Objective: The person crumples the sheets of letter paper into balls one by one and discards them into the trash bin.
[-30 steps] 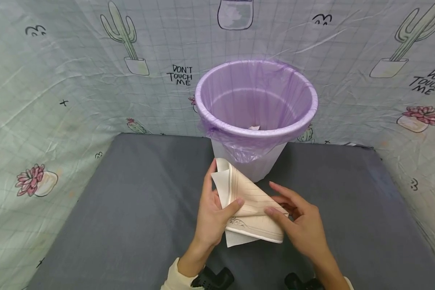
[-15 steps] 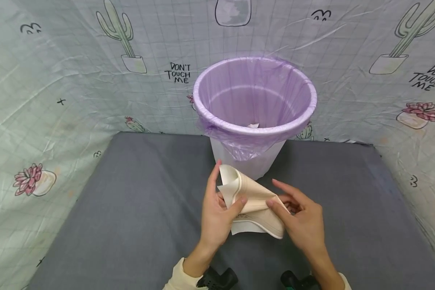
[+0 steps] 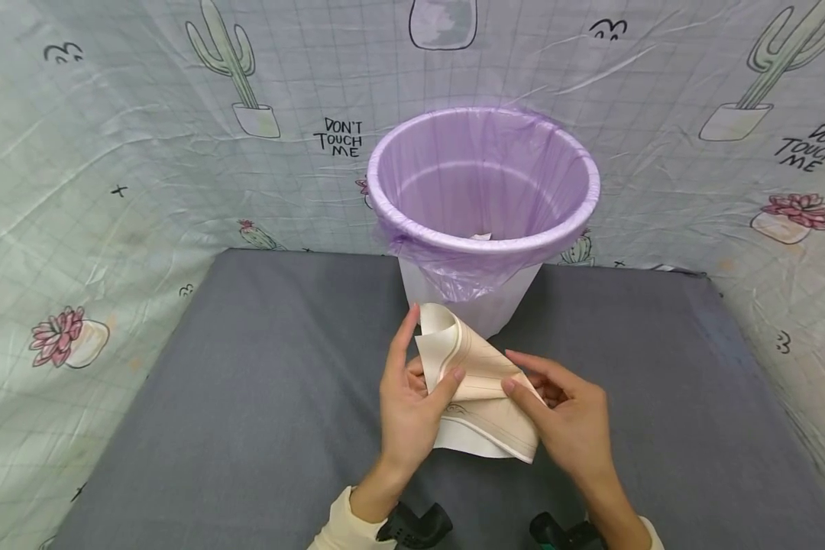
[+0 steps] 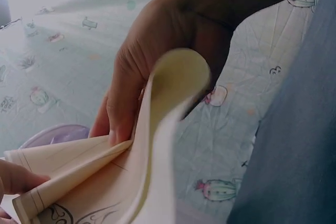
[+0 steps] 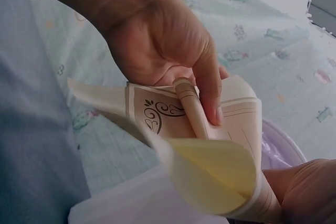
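Both hands hold a folded cream paper sheet (image 3: 477, 386) with ruled lines and a dark scroll ornament, above the grey table (image 3: 247, 397). My left hand (image 3: 412, 397) grips its curled left edge, thumb on top. My right hand (image 3: 564, 420) pinches its right side. The left wrist view shows the left hand (image 4: 157, 77) with the thumb pressed on the paper (image 4: 105, 182). In the right wrist view the right hand (image 5: 168, 45) curls round a rolled fold of the paper (image 5: 210, 150). A white bin with a purple bag (image 3: 484, 183) stands just behind.
A small white scrap (image 3: 481, 237) lies inside the bin. Cactus-print cloth walls (image 3: 110, 137) close in the table at the back and both sides. Black wrist camera mounts (image 3: 412, 527) show at the bottom edge.
The paper has been folded tighter and its top corner curled over more. The right hand's fingers have closed onto it. Both hands stay in front of the bin.
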### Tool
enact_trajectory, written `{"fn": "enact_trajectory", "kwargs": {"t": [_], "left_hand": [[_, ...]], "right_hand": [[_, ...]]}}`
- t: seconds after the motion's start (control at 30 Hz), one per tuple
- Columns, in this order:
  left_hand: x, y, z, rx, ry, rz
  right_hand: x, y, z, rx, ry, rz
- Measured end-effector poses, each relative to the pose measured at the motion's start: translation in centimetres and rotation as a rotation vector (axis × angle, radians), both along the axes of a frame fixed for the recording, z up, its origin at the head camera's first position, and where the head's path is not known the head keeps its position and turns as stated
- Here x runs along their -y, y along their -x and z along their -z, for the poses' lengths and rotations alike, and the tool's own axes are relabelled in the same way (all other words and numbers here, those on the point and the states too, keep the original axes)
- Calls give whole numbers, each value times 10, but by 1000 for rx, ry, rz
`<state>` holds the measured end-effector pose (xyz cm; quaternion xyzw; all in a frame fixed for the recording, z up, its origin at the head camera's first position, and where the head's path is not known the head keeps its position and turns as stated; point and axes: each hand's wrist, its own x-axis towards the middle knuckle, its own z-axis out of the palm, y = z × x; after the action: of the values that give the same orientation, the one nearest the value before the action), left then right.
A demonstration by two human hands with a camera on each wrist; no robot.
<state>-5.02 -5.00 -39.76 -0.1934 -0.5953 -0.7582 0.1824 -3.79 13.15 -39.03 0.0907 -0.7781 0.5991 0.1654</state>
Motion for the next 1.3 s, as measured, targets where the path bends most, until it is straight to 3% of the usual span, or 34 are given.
{"fn": "enact_trajectory", "kwargs": {"t": [0.1, 0.23, 0.37, 0.47, 0.57, 0.73, 0.83, 0.9, 1.1, 1.2, 1.3], "left_hand": [[1, 3, 3, -130, 10, -24], [2, 8, 5, -325, 67, -93], [2, 12, 4, -397, 114, -132], [6, 12, 2, -324, 131, -141], [13, 12, 0, -213, 134, -142], [27, 11, -5, 36, -55, 46], [35, 11, -9, 191, -180, 154], [38, 10, -10, 259, -216, 197], [33, 8, -13, 315, -189, 272], [28, 5, -13, 315, -146, 275], [24, 2, -12, 293, -80, 283]], "right_hand": [[-2, 1, 4, 9, 15, -33], [1, -2, -2, 10, -1, -41], [6, -8, -17, -45, -7, -54], [6, -11, -24, -142, -15, -94], [0, -9, -19, -233, 13, -214], [-17, -1, -10, -362, 85, -554], [-22, 3, -17, -493, 54, -678], [-21, 5, -24, -597, -1, -676], [-9, 4, -34, -911, -174, -433], [-5, 4, -33, -1011, -145, -409], [-3, 5, -33, -1062, -75, -440]]}}
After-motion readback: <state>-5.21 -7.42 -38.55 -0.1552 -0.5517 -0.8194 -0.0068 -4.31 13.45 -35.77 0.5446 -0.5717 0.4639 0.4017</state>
